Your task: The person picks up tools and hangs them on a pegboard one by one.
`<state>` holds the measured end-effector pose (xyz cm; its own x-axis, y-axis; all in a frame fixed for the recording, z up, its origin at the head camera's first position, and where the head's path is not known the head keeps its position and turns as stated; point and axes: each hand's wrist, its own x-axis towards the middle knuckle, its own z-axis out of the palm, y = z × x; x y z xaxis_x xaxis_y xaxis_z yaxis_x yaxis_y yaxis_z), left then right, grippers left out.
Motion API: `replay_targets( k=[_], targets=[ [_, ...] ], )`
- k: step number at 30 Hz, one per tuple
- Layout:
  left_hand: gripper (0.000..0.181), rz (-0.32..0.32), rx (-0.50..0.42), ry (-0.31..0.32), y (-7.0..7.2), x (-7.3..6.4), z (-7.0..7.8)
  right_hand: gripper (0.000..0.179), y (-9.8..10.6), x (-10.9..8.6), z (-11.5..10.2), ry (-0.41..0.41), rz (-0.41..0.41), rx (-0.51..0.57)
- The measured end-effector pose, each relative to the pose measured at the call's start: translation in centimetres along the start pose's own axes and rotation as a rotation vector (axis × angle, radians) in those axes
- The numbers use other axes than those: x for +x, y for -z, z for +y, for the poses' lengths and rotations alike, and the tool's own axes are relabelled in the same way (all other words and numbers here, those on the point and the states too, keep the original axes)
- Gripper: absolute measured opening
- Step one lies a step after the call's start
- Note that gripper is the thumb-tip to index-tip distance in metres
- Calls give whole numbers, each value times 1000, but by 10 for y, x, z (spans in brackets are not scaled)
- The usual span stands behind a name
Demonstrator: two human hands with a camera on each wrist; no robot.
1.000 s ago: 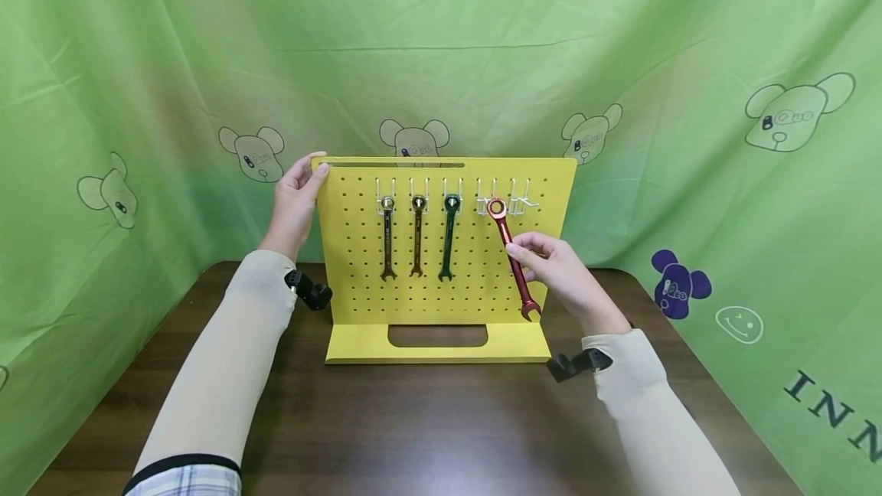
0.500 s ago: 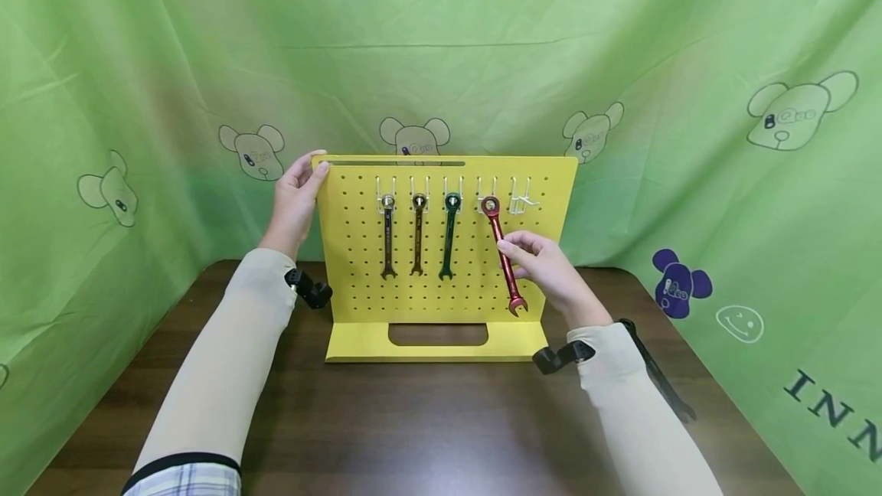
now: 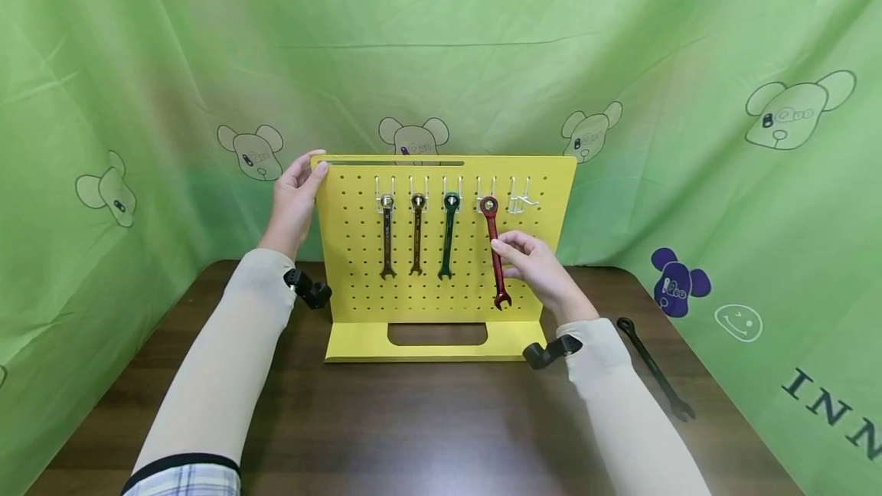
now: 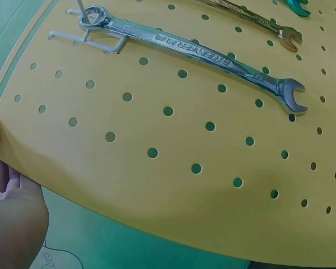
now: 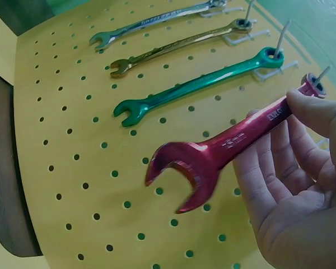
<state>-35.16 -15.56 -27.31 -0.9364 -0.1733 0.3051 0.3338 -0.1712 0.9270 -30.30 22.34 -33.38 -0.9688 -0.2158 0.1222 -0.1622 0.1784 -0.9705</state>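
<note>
My left hand grips the upper left corner of a yellow pegboard, thumb in front and fingers behind. With thumb and fingers, my right hand pinches the shank of a red combination wrench. The ring end of this wrench is around the tip of a white hook, as the right wrist view shows; its open end points down. Left of it hang a green wrench, a gold wrench and a silver wrench, each by its ring on a hook.
A bare white hook is at the right of the row. A dark wrench lies on the brown table beside my right forearm. Green printed cloth hangs behind and at both sides.
My right hand has moved left with the red wrench, whose ring has come onto the hook and whose shank has swung nearer vertical. The dark wrench has come into sight. The left hand stays put.
</note>
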Motion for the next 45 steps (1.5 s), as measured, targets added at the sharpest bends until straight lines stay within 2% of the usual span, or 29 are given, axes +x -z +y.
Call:
replay_targets(
  k=[9, 18, 32, 36, 45],
  targets=[
    [41, -7, 1, 4, 1, 0, 0, 49, -4, 11, 6, -21, -9, 41],
    [39, -1, 6, -9, 1, -2, -1, 49, -9, 16, 6, -25, -8, 75],
    [41, 6, 3, -2, 0, -3, 2, 54, -6, 10, 3, -35, -20, 62],
    [37, 9, 0, -8, 0, -3, 2, 54, -1, 7, 5, -28, -25, 41],
    [41, 5, 5, -8, 1, -3, 2, 52, 7, -7, 2, -18, -19, -27]
  ],
)
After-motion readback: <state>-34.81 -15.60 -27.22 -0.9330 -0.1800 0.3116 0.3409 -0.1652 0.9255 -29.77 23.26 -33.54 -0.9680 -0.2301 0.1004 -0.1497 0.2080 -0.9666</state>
